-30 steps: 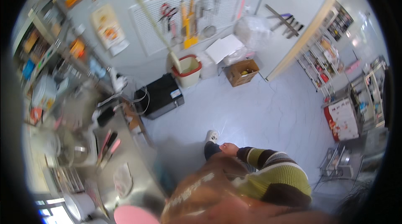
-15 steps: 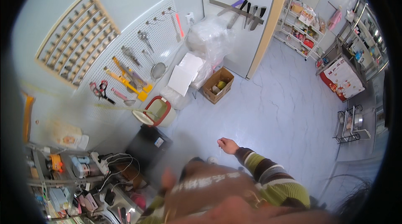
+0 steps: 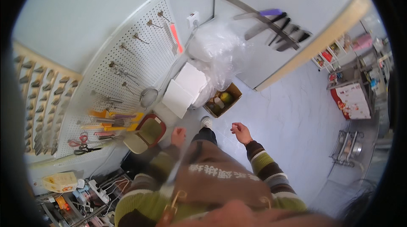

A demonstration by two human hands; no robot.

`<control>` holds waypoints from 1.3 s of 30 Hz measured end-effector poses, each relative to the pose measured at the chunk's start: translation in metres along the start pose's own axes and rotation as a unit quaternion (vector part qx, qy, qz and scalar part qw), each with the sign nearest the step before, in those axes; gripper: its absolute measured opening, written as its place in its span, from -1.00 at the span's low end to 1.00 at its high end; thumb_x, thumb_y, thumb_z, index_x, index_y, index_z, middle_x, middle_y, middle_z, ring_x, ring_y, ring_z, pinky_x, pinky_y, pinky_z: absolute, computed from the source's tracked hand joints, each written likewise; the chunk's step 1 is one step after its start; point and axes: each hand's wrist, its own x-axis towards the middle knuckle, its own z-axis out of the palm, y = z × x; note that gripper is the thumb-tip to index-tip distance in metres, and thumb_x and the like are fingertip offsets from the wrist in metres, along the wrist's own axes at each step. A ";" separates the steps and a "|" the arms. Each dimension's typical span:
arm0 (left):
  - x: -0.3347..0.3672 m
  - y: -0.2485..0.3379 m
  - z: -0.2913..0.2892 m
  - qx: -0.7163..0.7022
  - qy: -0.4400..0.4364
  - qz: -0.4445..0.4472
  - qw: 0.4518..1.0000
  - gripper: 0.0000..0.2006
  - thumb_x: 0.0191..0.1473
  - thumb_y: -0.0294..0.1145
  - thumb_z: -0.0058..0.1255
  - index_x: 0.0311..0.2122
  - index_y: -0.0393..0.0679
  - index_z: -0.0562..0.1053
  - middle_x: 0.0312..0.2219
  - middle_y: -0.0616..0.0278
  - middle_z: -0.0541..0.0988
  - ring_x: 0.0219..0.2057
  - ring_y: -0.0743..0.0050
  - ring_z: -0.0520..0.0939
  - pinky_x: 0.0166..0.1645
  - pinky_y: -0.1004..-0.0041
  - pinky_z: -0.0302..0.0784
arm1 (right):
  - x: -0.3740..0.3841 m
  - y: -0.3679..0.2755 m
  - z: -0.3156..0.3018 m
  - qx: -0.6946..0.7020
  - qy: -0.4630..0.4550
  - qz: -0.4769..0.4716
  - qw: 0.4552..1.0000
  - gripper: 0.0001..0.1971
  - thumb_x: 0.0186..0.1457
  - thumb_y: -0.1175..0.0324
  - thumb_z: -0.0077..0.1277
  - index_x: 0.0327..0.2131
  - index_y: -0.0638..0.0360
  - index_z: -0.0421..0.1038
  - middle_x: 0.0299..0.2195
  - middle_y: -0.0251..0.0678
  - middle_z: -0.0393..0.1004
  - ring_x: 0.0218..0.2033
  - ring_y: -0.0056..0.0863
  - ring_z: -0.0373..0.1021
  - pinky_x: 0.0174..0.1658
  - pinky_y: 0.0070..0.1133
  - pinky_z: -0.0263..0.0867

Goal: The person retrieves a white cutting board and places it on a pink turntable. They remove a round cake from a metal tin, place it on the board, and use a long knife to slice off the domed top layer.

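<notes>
Hovering above floor [image 3: 292, 125]: 2 hands [image 3: 242, 133]

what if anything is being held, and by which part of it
Nothing shows in the left hand or the right hand; both are partly curled, so something small could be hidden.

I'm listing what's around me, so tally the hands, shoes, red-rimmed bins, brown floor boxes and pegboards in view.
Left hand and right hand: 2
Shoe: 1
Red-rimmed bin: 1
Brown box: 1
Pegboard: 1
Total: 6
</notes>
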 end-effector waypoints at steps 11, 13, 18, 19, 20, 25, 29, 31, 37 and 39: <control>0.231 -0.012 0.059 0.142 0.153 -0.181 0.961 -0.19 0.14 0.02 0.21 0.34 -0.13 0.12 0.12 -0.09 0.41 -0.08 0.06 0.54 0.06 -0.02 0.51 | 0.257 -0.040 0.058 -0.009 -0.196 0.007 0.981 -0.62 0.31 0.21 0.06 0.06 0.29 0.43 -0.18 -0.24 0.62 -0.16 -0.49 0.55 -0.04 -0.53 0.45; 0.237 -0.004 0.074 -0.073 0.210 -0.258 0.940 -0.12 0.15 0.10 0.19 0.40 -0.08 0.03 0.25 -0.18 0.23 0.10 -0.05 0.43 0.16 -0.12 0.42 | 0.295 -0.029 0.082 -0.031 -0.212 -0.024 0.976 -0.62 0.30 0.21 0.06 0.04 0.28 0.44 -0.17 -0.19 0.62 -0.15 -0.43 0.56 -0.05 -0.51 0.45; 0.252 -0.001 0.093 -0.411 0.268 -0.348 0.799 -0.02 0.15 0.23 0.13 0.46 0.02 -0.10 0.40 -0.20 -0.03 0.41 -0.14 0.05 0.33 -0.23 0.18 | 0.354 -0.008 0.123 -0.110 -0.162 -0.035 0.980 -0.63 0.29 0.19 0.07 0.01 0.25 0.46 -0.14 -0.11 0.62 -0.13 -0.25 0.57 -0.03 -0.43 0.45; 0.257 -0.008 0.096 -0.447 0.276 -0.349 0.776 -0.04 0.16 0.24 0.12 0.46 0.03 -0.08 0.41 -0.18 -0.04 0.43 -0.12 0.01 0.35 -0.21 0.16 | 0.358 -0.007 0.123 -0.095 -0.171 -0.055 0.979 -0.63 0.29 0.18 0.07 0.02 0.26 0.45 -0.14 -0.11 0.62 -0.13 -0.26 0.57 -0.03 -0.44 0.45; 0.263 -0.016 0.099 -0.481 0.283 -0.348 0.754 -0.05 0.17 0.25 0.10 0.46 0.04 -0.07 0.42 -0.17 -0.05 0.46 -0.10 -0.03 0.36 -0.19 0.13 | 0.361 -0.007 0.121 -0.087 -0.179 -0.046 0.979 -0.63 0.29 0.18 0.07 0.02 0.26 0.45 -0.14 -0.12 0.62 -0.12 -0.27 0.57 -0.03 -0.44 0.45; 0.281 -0.065 0.099 -0.542 0.293 -0.245 0.748 -0.31 0.16 0.15 0.19 0.24 -0.06 0.31 0.28 0.06 0.26 0.32 0.13 0.24 0.31 0.03 0.31 | 0.354 -0.011 0.097 -0.068 -0.225 0.013 0.972 -0.63 0.30 0.19 0.07 0.04 0.26 0.45 -0.13 -0.13 0.61 -0.12 -0.34 0.56 -0.03 -0.48 0.44; 0.257 -0.070 0.087 -0.601 0.251 -0.186 0.736 -0.59 0.24 -0.11 0.18 0.07 -0.12 0.43 0.02 0.22 0.49 0.11 0.28 0.45 0.25 0.22 0.42 | 0.332 -0.009 0.082 0.033 -0.251 0.075 0.965 -0.67 0.33 0.30 0.03 0.06 0.29 0.44 -0.13 -0.18 0.61 -0.12 -0.44 0.55 -0.02 -0.55 0.45; 0.227 -0.053 0.083 -0.614 0.209 -0.163 0.743 -0.69 0.28 -0.23 0.13 0.04 -0.13 0.45 -0.07 0.25 0.56 0.04 0.31 0.52 0.24 0.25 0.45 | 0.321 -0.009 0.078 0.116 -0.243 0.119 0.956 -0.67 0.33 0.35 0.04 0.08 0.31 0.42 -0.11 -0.21 0.60 -0.09 -0.48 0.53 0.01 -0.57 0.43; 0.092 0.042 0.140 -0.448 0.084 -0.211 0.865 -0.68 0.32 -0.41 0.04 0.13 -0.16 0.37 0.00 0.24 0.55 0.10 0.30 0.54 0.21 0.18 0.49 | 0.284 -0.057 0.035 0.208 -0.162 0.157 0.952 -0.49 0.20 0.39 0.23 0.16 0.30 0.32 0.01 -0.25 0.53 0.04 -0.49 0.45 0.11 -0.54 0.37; 0.052 0.081 0.155 -0.351 0.040 -0.195 0.915 -0.59 0.28 -0.54 0.04 0.19 -0.17 0.28 0.05 0.23 0.51 0.08 0.33 0.55 0.12 0.23 0.57 | 0.262 -0.091 0.003 0.265 -0.162 0.119 0.943 -0.50 0.17 0.38 0.26 0.14 0.30 0.35 0.00 -0.26 0.54 0.02 -0.50 0.46 0.09 -0.53 0.38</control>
